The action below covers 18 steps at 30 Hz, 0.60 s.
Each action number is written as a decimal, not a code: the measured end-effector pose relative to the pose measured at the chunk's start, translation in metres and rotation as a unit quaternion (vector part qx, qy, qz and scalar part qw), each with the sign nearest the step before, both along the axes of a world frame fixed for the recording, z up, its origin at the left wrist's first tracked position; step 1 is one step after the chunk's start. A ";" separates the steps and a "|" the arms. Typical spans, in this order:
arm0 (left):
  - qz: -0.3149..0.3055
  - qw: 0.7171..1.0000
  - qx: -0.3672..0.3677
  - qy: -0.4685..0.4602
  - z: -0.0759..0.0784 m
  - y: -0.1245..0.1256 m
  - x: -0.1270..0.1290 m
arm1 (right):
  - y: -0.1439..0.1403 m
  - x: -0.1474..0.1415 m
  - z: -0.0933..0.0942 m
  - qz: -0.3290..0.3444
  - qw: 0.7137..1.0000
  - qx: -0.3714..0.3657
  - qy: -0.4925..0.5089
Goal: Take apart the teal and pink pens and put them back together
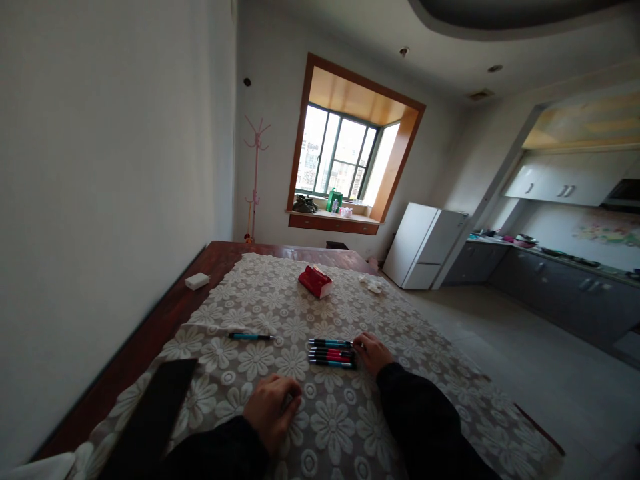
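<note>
Row of pens [331,353] lies on the flowered tablecloth [330,427], side by side, teal and red barrels, their right ends against the right hand [373,351]. Judged light, stiff, smooth-barrelled and apt to roll or scatter if nudged sideways; best taken one at a time by a pinch at mid-barrel, or squared up from the ends. Right hand: fingers bent, fingertips touching the pen ends; whether it actually pinches one, cannot tell. Right forearm in a dark sleeve comes in low from the near edge. Left hand [273,405] rests on the cloth just left of and nearer than the row, loosely curled, knuckles up; cannot tell if it encloses anything. A single teal pen [251,336] lies apart, beyond the left hand. Red packet [315,281] sits well beyond both hands.
</note>
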<state>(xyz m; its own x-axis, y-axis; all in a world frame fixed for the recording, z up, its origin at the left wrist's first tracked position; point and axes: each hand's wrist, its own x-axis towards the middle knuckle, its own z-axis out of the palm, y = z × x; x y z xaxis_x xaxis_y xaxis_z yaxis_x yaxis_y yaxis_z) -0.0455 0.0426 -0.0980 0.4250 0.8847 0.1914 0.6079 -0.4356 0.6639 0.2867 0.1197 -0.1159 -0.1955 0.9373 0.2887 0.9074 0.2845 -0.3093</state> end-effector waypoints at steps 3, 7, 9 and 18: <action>0.000 1.000 -0.001 -0.003 0.000 0.000 0.000 | -0.001 -0.001 -0.002 -0.004 1.000 0.003 -0.002; 0.001 1.000 0.003 0.001 -0.002 0.000 0.001 | -0.002 0.000 -0.005 -0.008 1.000 0.001 -0.008; 0.005 1.000 0.006 0.002 -0.001 0.000 0.000 | -0.003 0.000 -0.005 -0.008 1.000 -0.001 -0.017; -0.011 1.000 -0.013 0.010 0.003 -0.001 -0.003 | -0.006 0.004 -0.006 0.004 1.000 0.001 -0.018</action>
